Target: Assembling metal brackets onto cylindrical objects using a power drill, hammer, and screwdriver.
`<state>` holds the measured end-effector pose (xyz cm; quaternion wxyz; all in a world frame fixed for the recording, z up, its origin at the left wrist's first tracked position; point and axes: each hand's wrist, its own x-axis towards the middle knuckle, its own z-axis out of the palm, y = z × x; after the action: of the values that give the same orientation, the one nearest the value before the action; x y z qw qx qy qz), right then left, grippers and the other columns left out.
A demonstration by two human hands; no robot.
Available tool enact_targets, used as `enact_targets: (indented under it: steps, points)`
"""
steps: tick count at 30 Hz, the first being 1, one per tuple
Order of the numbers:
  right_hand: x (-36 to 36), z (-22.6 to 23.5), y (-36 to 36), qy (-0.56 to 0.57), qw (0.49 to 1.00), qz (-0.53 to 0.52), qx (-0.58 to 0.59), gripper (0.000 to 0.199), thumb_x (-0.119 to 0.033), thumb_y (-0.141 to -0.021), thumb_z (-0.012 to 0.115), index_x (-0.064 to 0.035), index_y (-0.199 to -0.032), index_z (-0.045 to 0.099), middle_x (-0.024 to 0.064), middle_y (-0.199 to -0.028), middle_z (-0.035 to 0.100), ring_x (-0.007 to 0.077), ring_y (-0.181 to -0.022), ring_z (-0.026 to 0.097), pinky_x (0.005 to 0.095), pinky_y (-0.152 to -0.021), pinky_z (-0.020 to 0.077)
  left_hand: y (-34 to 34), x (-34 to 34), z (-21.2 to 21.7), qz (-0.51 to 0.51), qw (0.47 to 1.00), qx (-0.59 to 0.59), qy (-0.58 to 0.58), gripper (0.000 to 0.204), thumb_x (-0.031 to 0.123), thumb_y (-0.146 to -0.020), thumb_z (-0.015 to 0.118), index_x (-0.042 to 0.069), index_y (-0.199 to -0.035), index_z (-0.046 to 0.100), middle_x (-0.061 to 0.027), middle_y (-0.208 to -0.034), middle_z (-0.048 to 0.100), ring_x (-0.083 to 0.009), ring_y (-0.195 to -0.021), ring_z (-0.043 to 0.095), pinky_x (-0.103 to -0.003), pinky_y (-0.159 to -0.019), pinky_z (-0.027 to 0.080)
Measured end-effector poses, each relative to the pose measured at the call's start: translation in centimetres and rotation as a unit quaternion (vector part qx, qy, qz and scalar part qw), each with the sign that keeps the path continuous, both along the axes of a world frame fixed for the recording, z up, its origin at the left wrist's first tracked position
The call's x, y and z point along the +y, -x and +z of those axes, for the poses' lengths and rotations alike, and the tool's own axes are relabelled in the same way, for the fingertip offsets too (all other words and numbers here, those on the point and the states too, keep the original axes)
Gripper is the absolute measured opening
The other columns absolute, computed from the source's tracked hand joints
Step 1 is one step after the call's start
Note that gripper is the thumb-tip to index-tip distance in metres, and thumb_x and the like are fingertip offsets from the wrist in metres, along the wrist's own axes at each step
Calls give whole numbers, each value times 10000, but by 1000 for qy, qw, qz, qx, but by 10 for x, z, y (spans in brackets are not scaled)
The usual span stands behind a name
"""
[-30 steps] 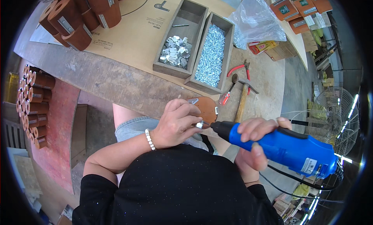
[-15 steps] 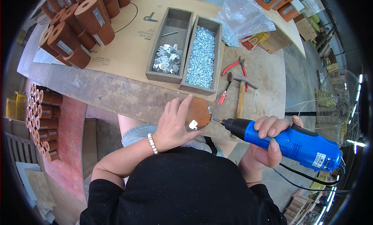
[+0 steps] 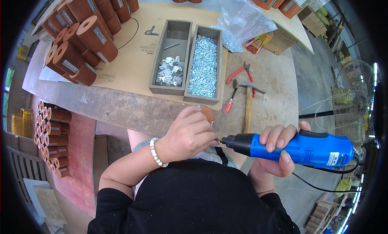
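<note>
Directly beside the closed left hand (image 3: pixel 189 137), which grips a brown wooden piece (image 3: pixel 207 113) at the desk (image 3: pixel 121 108) edge, the blue electric screwdriver (image 3: pixel 299 147) clasped by the right hand (image 3: pixel 279 151) lies horizontally, tip pointing left toward the left fingers.

A blue electric screwdriver (image 3: pixel 301 147) with a black nose lies level in the right hand (image 3: pixel 279 153), its tip pointing left and touching the left hand's (image 3: pixel 188 137) fingers; a black cord trails from its rear end. The left hand wraps over a small brown wooden cylinder (image 3: pixel 207 113), mostly hidden, only its rounded end showing just beside the table (image 3: pixel 121 106) edge.
</note>
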<state>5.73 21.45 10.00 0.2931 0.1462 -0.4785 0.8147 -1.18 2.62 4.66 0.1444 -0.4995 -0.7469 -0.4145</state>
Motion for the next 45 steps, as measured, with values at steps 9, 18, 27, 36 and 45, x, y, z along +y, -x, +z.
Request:
enact_targets:
  steps: [9,18,27,36,45]
  points:
    - [28,0,2,16,997,-47,55,674,-104,-726,586,-16,-1315,269,74,-814,505,181,-641,512,354,-623,452,-2,-18,-21,240,965,-103,4,534,286,-580,804,52,-1002,573,-115,-965,543,-263,-809,551,-415,-852,410]
    - [28,-2,3,-4,997,-39,64,675,-92,-725,577,-14,-1318,266,79,-804,514,183,-643,527,348,-624,455,19,-16,-31,105,936,-292,167,871,337,-583,811,2,-1256,371,-222,-1049,550,-349,-934,581,-394,-801,487]
    - [31,-1,0,-4,998,-39,57,676,-89,-721,578,-18,-1318,269,83,-795,518,182,-641,533,355,-624,458,85,-27,-7,-161,902,-370,152,969,135,-575,822,66,-1375,279,-166,-1158,529,-274,-1077,534,-337,-894,475]
    - [29,-1,2,-13,998,-34,59,674,-87,-727,572,-18,-1323,265,83,-802,514,187,-638,529,358,-628,459,130,36,-50,117,931,20,346,151,213,-719,689,123,-838,667,-51,-881,610,-236,-888,569,-391,-766,420]
    - [37,-4,2,0,997,-42,67,659,-91,-733,564,-20,-1320,272,82,-808,513,187,-649,529,356,-641,458,132,30,-42,138,928,-86,335,157,240,-657,731,110,-701,655,-42,-757,644,-220,-759,616,-378,-692,422]
